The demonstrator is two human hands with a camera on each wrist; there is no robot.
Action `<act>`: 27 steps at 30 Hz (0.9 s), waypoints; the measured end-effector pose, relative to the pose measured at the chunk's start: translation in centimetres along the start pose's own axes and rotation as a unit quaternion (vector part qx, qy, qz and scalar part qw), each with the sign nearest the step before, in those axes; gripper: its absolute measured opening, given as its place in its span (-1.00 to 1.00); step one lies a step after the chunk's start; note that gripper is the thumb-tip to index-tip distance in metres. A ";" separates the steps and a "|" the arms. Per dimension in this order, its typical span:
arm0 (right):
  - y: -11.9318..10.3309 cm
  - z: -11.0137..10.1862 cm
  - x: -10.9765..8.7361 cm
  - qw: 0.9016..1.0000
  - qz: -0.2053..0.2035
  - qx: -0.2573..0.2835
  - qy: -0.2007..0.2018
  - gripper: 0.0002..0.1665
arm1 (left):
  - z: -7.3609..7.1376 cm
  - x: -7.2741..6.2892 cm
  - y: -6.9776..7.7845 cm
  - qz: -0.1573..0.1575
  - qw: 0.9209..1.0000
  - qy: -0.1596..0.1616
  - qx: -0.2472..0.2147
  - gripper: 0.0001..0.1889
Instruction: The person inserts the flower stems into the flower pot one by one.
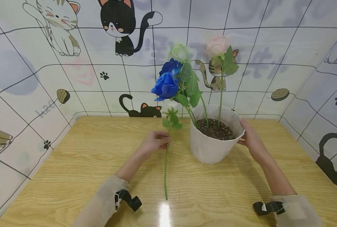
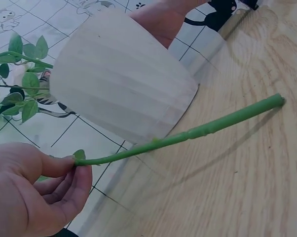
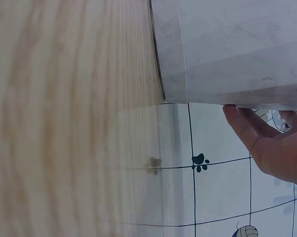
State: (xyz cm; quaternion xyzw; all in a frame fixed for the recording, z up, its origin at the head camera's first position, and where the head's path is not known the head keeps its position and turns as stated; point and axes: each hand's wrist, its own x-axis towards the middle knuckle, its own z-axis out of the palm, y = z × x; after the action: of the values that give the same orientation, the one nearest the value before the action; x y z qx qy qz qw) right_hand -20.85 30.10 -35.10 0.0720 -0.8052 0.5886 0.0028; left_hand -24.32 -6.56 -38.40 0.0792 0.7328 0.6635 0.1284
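My left hand (image 1: 157, 141) pinches a green artificial flower stem (image 1: 166, 170) between thumb and fingertips, just under its leaves. Its top bears green sepals (image 1: 172, 111); I cannot make out a bloom there. The bare lower end points toward me and meets the table in the left wrist view. To its right stands a white flower pot (image 1: 211, 151) with dark soil (image 1: 216, 130) inside. My right hand (image 1: 252, 138) holds the pot's right side at the rim; in the right wrist view its fingers (image 3: 247, 129) touch the outer wall.
Blue roses (image 1: 167, 83), a pale green rose (image 1: 180, 52) and a pink rose (image 1: 218, 47) rise from the pot. Blue and green ones lean left, over the leafy stem. A wood-grain table (image 1: 100, 148) lies beneath, backed by a cat-patterned wall covering (image 1: 114, 75).
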 end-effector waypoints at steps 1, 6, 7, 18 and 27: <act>0.0 0.0 0.0 1.000 0.000 0.001 0.000 -0.13 | -0.2 -0.1 0.1 0.005 1.000 0.001 -0.003 -0.75; 0.0 0.0 0.0 1.000 -0.001 -0.004 0.001 -0.12 | -0.9 -0.3 0.7 0.031 0.999 0.006 -0.031 -0.76; 0.0 0.0 0.0 1.000 -0.001 -0.005 0.001 -0.12 | -1.1 -0.3 0.8 0.042 0.998 0.007 -0.037 -0.78; 0.0 0.1 0.0 1.000 0.001 0.001 0.006 -0.11 | -2.0 -1.1 2.5 0.129 0.987 0.071 -0.064 -0.86; 0.0 0.0 0.0 1.000 0.000 -0.005 0.002 -0.13 | -2.7 -1.8 4.0 0.209 0.963 0.158 -0.070 -0.86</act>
State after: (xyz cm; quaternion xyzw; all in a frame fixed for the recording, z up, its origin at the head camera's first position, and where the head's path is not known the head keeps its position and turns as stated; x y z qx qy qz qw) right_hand -20.81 30.07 -35.07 0.0709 -0.8084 0.5844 0.0051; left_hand -23.63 -9.24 -34.04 0.1158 0.6629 0.7291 -0.1249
